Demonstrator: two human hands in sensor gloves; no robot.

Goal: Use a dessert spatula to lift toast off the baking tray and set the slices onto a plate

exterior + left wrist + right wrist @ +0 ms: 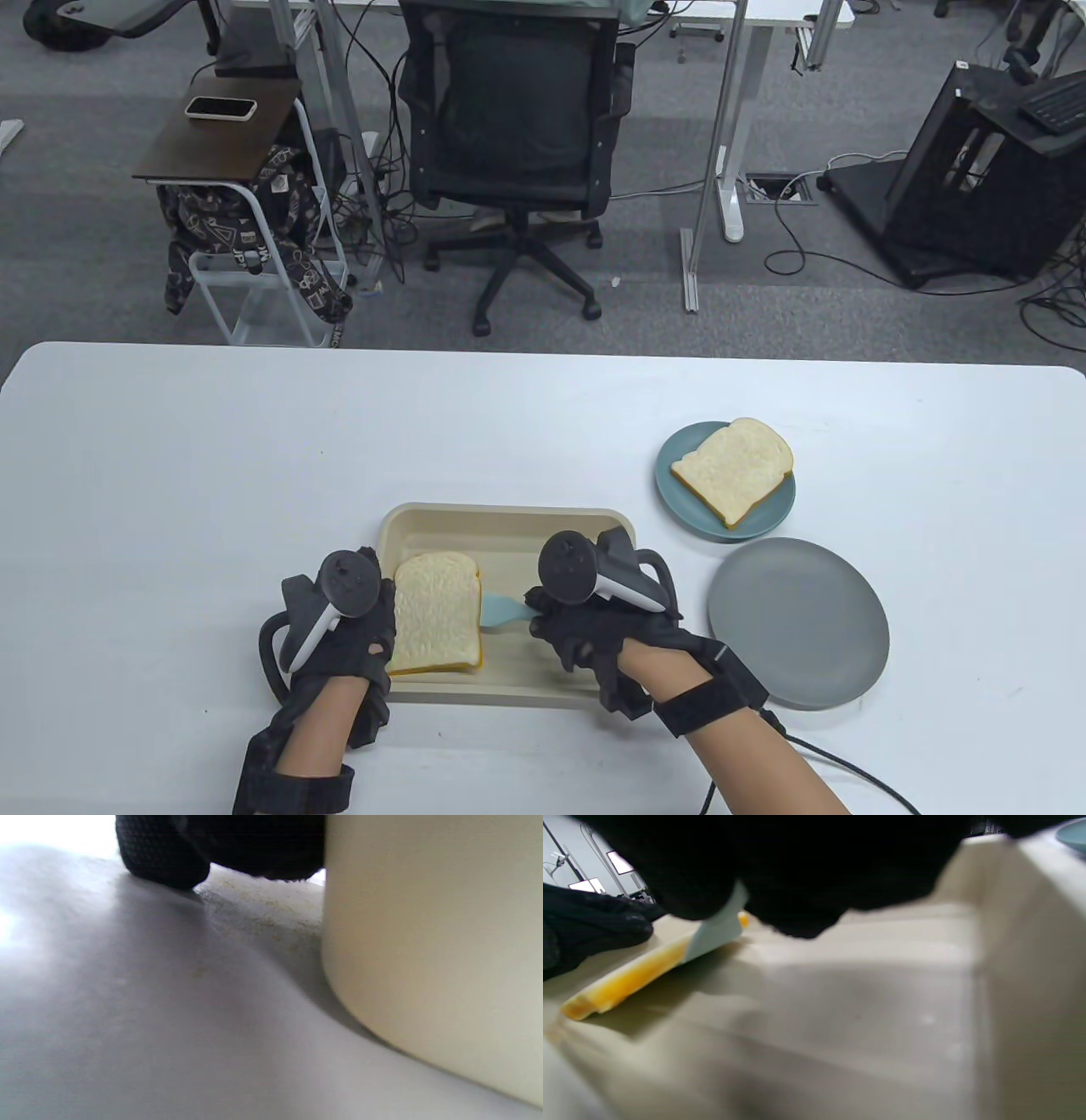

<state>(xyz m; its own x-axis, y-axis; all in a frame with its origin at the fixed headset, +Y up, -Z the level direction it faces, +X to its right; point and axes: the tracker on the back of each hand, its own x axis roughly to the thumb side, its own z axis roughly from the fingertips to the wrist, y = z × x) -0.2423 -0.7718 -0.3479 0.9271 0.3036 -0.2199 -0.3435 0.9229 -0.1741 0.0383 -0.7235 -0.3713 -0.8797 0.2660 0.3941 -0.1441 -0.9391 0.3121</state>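
A beige baking tray (509, 531) sits at the table's front centre. One toast slice (437, 611) lies in its left part. My right hand (543, 615) grips the light-blue dessert spatula (505, 609), whose blade (717, 929) is slid under the right edge of that toast (623, 982). My left hand (377, 603) straddles the tray's left wall. Some of its fingers (165, 853) rest on the table outside the wall (424, 942), while other fingers (589, 925) lie inside against the toast. A second toast slice (734, 471) lies on the teal plate (679, 501).
A grey plate (797, 624) with nothing on it lies right of the tray, just in front of the teal plate. A cable (848, 768) trails from my right wrist. An office chair (517, 127) and desks stand beyond the table's far edge.
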